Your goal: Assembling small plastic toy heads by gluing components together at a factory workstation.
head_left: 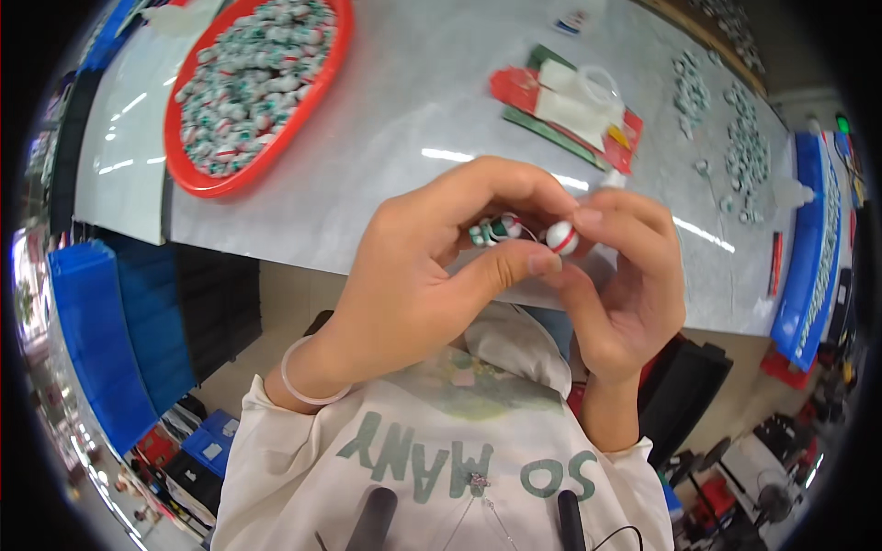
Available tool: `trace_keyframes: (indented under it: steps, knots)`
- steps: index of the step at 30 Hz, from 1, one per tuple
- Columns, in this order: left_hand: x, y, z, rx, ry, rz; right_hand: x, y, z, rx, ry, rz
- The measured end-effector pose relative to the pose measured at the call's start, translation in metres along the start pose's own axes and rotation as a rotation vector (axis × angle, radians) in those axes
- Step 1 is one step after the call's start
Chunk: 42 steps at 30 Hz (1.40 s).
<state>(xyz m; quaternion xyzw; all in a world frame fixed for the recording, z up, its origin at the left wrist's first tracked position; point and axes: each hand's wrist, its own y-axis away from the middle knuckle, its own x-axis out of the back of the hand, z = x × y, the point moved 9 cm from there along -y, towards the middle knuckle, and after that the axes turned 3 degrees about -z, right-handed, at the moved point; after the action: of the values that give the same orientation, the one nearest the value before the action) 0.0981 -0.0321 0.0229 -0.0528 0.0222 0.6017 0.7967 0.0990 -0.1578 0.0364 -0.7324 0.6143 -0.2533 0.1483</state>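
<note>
My left hand [413,266] is closed around a small green-and-white figure [496,230], which shows between its thumb and curled fingers. A white ball with a red stripe [562,238] sits at the fingertips of both hands, just right of the figure. My right hand [638,275] pinches this ball between thumb and forefinger, and the left fingertips touch or nearly touch it. A thin pale strand appears between figure and ball; whether it joins them I cannot tell. Both hands are raised over the table's front edge.
A red basin [216,191] full of similar small pieces stands on the grey table [386,119] at the far left. Red and green pads with white cloth [560,106] lie beyond my hands. Loose pieces [746,151] are spread at right, near a blue bin [813,248].
</note>
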Motion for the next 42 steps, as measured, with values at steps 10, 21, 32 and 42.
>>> trace_keyframes:
  steps: [10,21,32,42]
  knots:
    - [-0.009,0.003,-0.015,0.029,0.096,0.056,0.001,0.007,-0.004,0.047,0.118,-0.068]
    - [0.008,-0.004,-0.011,-0.088,-0.087,0.11,0.012,0.01,0.008,-0.035,0.009,0.007]
    - [0.029,0.002,-0.013,-0.129,0.071,0.176,-0.019,0.01,0.001,-0.126,0.353,-0.415]
    - [0.02,-0.002,-0.021,0.049,0.18,0.106,0.007,0.015,0.014,-0.239,0.012,-0.125]
